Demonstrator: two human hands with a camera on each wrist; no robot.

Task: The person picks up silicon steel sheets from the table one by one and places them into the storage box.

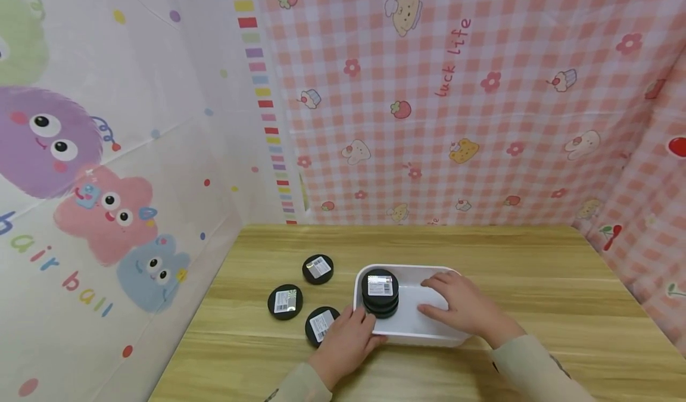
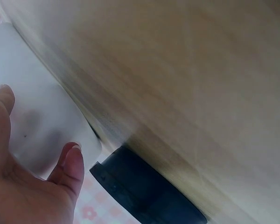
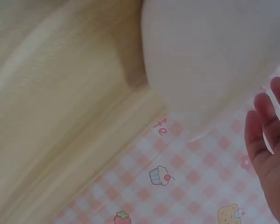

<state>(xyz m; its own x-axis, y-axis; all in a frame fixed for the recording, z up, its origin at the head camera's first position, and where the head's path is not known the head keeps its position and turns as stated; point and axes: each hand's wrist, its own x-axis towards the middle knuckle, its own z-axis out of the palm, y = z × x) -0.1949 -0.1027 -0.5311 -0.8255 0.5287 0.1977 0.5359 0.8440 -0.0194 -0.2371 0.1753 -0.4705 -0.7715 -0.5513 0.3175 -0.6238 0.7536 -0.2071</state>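
A white tray [image 1: 418,336] stands on the table, with a stack of flat, round black cases [image 1: 380,292] inside at its left end. The top case has a white label. My left hand [image 1: 345,345] grips the tray's near left corner, its thumb at the front wall and bent fingers at the left rim. My right hand [image 1: 463,304] hovers over the tray's right part, fingers spread and thumb apart, holding nothing. Beside my left hand lies another black case [image 1: 320,323], partly covered by that hand. In the left wrist view, a black case [image 2: 144,186] shows side-on near my fingers.
Two more labelled black cases lie on the wooden table [image 1: 498,247] to the left, one nearer [image 1: 285,302] and one farther back [image 1: 318,269]. A pink checked cloth [image 1: 450,122] hangs behind the table, and a printed white cloth [image 1: 177,122] hangs at the left.
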